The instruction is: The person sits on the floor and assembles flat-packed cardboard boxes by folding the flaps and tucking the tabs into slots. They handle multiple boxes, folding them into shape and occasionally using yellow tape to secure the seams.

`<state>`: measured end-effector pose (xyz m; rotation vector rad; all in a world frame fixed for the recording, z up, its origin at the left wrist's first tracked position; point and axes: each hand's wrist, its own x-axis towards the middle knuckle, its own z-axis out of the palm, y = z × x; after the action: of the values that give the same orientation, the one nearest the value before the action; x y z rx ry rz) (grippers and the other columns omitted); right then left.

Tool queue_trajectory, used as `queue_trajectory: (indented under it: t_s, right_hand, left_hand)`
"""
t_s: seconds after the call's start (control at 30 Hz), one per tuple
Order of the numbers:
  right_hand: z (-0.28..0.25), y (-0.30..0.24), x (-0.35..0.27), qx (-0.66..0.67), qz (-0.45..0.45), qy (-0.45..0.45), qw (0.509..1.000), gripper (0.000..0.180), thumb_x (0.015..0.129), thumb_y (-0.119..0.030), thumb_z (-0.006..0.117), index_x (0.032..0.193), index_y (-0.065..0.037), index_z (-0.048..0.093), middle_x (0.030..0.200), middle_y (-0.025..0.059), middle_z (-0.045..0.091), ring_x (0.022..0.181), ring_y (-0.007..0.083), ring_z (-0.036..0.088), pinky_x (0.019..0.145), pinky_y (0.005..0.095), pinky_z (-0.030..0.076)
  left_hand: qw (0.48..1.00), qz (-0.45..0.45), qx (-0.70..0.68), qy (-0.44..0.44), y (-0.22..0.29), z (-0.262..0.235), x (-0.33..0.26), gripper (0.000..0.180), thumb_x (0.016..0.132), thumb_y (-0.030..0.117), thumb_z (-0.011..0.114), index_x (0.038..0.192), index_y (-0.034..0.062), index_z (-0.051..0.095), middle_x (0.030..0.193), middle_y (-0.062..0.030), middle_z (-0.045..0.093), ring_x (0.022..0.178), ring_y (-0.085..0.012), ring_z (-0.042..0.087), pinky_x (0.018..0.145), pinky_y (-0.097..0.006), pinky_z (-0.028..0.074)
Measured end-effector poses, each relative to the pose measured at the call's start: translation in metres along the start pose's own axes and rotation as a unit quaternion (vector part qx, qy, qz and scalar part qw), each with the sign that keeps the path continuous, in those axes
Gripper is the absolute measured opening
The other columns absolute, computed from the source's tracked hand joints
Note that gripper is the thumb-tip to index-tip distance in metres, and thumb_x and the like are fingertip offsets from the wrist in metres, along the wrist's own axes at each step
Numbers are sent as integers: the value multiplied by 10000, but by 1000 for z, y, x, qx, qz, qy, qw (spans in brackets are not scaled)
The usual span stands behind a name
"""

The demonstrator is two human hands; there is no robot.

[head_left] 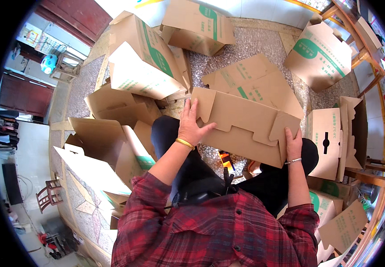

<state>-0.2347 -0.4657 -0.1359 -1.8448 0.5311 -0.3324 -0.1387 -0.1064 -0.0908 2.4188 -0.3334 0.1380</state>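
Nearest is a red and black plaid shirt [183, 231] with small dark buttons, its soft cloth creased at the elbows, above dark trousers [168, 135] with knees set wide. Between the knees a carton [243, 109] of smooth brown cardboard lies across the hands, a long slab with notched, round-cornered flaps. The left hand [190, 127], a gold bangle [185, 143] at its wrist, lies over the carton's left end — thumb spread well away from the fingers, which rest on the flap. The right hand [294, 144], with a thin silvery bracelet [293, 160], has thumb and fingers clamped on the carton's right end. Below the carton, a small orange thing [226, 161] sits on the speckled stone floor [246, 38]. Just beyond the carton lies a flat sheet [257, 78] of cardboard printed in green. Open boxes [101, 135] gape on the left, angular and pale inside their raised flaps; on the right stands a box [325, 144] with a dark slot. Farther off, a many-sided box [319, 55] stands near a wooden frame [359, 31], and across the room are a slatted wooden chair [49, 196] and a dark red panelled door [26, 95].
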Motion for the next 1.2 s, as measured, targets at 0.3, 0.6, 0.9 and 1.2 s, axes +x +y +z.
queue_trajectory:
  t_s: [0.3, 0.6, 0.9, 1.2]
  right_hand:
    - [-2, 15, 6, -2, -1, 7, 1000, 597, 888, -334, 625, 1322, 22, 421, 1194, 177, 581, 1100, 243, 558, 932, 334, 437]
    - [-6, -78, -16, -235, -334, 57, 911, 656, 760, -222, 716, 1313, 0, 442, 1371, 225, 408, 1275, 399, 382, 1062, 442, 318]
    - [75, -126, -11, -442, -389, -174, 790, 592, 716, -185, 722, 1257, -70, 510, 1297, 189, 486, 1204, 383, 456, 1045, 432, 352]
    - [66, -181, 45, -440, -248, -308, 806, 274, 825, -219, 608, 1057, -78, 645, 960, 191, 654, 896, 339, 626, 794, 423, 494]
  left_hand:
    - [888, -107, -446, -45, -39, -17, 1, 521, 968, 302, 459, 1370, -20, 382, 1316, -125, 486, 1209, -195, 454, 1038, -295, 328]
    - [912, -100, -394, -45, -33, -23, 5, 508, 1004, 353, 360, 1327, -32, 433, 1264, -113, 528, 1162, -179, 485, 1011, -282, 354]
    - [902, -103, -419, -30, -30, -16, 5, 510, 1003, 345, 369, 1336, -37, 425, 1267, -116, 531, 1148, -184, 500, 1006, -286, 363]
    - [937, -25, -347, 2, -41, 0, 10, 531, 989, 314, 406, 1399, -18, 352, 1404, -157, 426, 1296, -246, 397, 1082, -325, 277]
